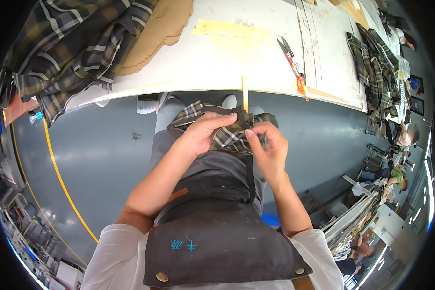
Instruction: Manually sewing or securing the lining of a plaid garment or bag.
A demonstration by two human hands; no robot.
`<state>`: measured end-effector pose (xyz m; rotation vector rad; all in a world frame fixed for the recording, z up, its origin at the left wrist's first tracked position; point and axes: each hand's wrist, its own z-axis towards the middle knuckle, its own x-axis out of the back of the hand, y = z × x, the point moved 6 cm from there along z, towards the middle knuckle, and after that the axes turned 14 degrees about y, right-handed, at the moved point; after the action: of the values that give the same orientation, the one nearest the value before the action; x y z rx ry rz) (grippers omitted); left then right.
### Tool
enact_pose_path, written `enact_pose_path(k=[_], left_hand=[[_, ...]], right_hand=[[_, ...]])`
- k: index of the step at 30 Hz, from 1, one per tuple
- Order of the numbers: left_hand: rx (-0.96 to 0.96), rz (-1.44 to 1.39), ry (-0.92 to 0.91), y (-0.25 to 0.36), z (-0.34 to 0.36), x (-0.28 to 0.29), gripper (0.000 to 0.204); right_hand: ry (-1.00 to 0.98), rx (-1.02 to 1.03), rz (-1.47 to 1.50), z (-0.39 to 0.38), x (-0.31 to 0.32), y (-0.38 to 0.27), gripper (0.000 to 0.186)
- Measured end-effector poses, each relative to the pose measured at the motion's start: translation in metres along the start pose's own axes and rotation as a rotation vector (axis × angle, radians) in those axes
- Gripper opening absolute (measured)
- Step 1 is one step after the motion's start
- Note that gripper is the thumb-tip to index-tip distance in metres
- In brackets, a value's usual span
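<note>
A plaid fabric piece (229, 137) in brown, black and white is held up in front of my apron, below the table's near edge. My left hand (200, 133) is closed on its left part, thumb laid along the upper edge near a dark strip. Opposite it, my right hand (270, 147) pinches the fabric's right side between thumb and bent fingers. Both hands are close together, with a bunched dark part of the cloth between them. Some of the cloth is hidden behind my fingers.
Ahead stands a white table (237, 60). Red-handled scissors (290, 59) lie on it, and a plaid fabric heap (82, 48) hangs over its left edge beside brown paper (157, 41). More plaid cloth (374, 70) is piled at the right. Several people work farther right.
</note>
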<state>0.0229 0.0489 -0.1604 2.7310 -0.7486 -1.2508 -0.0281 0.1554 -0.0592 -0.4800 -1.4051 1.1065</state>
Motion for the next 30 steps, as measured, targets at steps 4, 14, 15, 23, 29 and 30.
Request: enact_pose_path(k=[4,14,15,23,29,30], left_hand=[[-0.02,0.001,-0.02,-0.003,0.008,0.002,0.023],[-0.032,-0.201,-0.044,-0.009,0.021,0.002,0.02],[-0.049,-0.194,-0.019,-0.008,0.022,0.003,0.019],[-0.445,0.239,0.058,0.018,0.035,0.004,0.02],[-0.476,0.307,-0.113,0.028,0.037,-0.007,0.039],[-0.455,0.315,-0.239,0.029,0.041,-0.011,0.041]], right_hand=[[-0.068,-0.264,0.065,-0.003,0.0,0.012,0.013],[-0.278,-0.119,-0.128,-0.008,-0.007,0.005,0.01],[-0.323,-0.048,-0.182,-0.009,-0.007,0.0,0.009],[0.019,-0.044,-0.285,-0.018,0.01,-0.012,0.008],[0.018,-0.037,-0.3,-0.021,0.005,-0.005,0.01],[0.007,-0.009,-0.311,-0.022,0.003,-0.005,0.01]])
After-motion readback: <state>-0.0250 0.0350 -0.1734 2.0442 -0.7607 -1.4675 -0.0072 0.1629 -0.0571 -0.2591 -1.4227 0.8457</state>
